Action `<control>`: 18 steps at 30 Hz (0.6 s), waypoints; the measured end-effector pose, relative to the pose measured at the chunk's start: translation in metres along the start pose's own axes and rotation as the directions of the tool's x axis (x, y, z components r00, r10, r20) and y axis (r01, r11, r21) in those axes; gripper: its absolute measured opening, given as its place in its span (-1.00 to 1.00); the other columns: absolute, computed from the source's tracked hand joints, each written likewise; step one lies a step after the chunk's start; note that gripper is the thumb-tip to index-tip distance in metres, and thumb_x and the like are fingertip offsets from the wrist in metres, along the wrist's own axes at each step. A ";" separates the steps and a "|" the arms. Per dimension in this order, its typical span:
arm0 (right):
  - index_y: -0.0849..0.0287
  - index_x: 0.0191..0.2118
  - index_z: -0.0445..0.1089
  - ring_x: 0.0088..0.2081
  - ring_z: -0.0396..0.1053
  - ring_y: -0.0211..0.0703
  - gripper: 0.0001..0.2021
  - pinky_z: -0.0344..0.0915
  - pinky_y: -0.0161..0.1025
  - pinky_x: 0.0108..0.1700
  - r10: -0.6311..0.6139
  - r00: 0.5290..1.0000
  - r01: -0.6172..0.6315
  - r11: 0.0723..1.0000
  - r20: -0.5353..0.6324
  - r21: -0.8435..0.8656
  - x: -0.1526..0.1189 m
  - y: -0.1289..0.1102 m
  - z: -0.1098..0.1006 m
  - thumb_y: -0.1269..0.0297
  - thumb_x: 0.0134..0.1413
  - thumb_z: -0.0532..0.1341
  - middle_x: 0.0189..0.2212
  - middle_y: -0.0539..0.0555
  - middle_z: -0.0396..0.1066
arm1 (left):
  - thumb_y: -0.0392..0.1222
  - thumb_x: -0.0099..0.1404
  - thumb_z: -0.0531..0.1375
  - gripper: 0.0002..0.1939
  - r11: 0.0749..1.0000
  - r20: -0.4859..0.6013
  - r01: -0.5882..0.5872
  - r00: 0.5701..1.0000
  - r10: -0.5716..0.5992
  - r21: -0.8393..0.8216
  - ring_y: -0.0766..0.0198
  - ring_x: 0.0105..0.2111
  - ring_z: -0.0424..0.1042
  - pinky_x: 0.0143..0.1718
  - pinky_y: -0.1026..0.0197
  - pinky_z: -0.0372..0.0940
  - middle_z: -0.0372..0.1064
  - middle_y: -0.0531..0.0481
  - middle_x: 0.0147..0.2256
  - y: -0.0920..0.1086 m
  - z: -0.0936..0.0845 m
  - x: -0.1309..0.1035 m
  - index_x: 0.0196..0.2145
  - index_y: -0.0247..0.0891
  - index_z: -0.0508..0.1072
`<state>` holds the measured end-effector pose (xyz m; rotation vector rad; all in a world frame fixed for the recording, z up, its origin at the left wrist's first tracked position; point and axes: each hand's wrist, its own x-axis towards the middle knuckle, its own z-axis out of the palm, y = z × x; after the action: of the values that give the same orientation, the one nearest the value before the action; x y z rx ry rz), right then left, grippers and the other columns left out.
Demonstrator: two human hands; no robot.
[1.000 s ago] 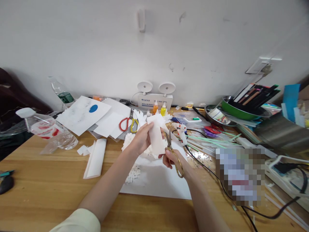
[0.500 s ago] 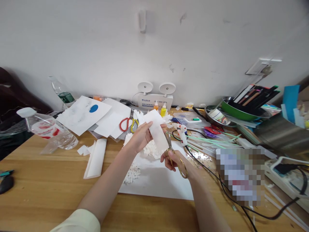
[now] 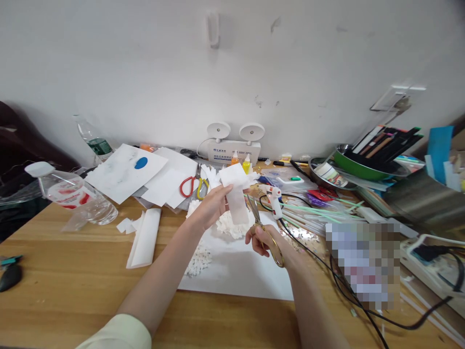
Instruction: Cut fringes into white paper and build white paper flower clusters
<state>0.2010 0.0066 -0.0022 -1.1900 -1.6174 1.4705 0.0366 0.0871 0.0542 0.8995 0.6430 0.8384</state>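
Pinched in my left hand (image 3: 214,206) is a white paper strip (image 3: 239,201), which hangs above the white sheet. My right hand (image 3: 265,240) is closed on the handles of gold scissors (image 3: 277,249). Their blades point up and to the left, just right of the strip and apart from it. Beneath the hands, a white sheet (image 3: 240,276) lies on the table, bearing a ruffled white paper piece (image 3: 232,229) and a heap of small white bits (image 3: 199,262).
To the left stand a clear bottle (image 3: 76,194) and a folded white paper (image 3: 144,237). Red-and-yellow-handled scissors (image 3: 187,187) lie behind my left hand. A glue gun (image 3: 276,202) with a black cable, pale sticks (image 3: 308,213) and a green bowl (image 3: 363,167) are at right.
The paper strip has turned to hang more upright and now sits left of the blades. My right hand and the scissors have shifted slightly to the right.
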 end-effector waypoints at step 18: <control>0.16 -0.63 0.22 -0.66 0.08 -0.27 -0.43 -0.05 -0.33 -0.64 -0.006 0.996 0.005 1.000 -0.088 -0.013 0.001 0.003 0.004 -0.25 0.00 -0.12 -0.82 -0.07 -0.01 | -0.18 0.23 0.08 -0.73 0.995 0.093 0.085 0.992 -0.080 -0.049 0.12 -0.15 0.40 -0.15 0.13 0.25 0.44 -0.23 -0.19 -0.005 0.009 -0.004 -0.14 -0.33 0.39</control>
<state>0.1974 0.0061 -0.0061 -1.2389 -1.5717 1.3864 0.0439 0.0783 0.0546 0.8530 0.5724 0.7330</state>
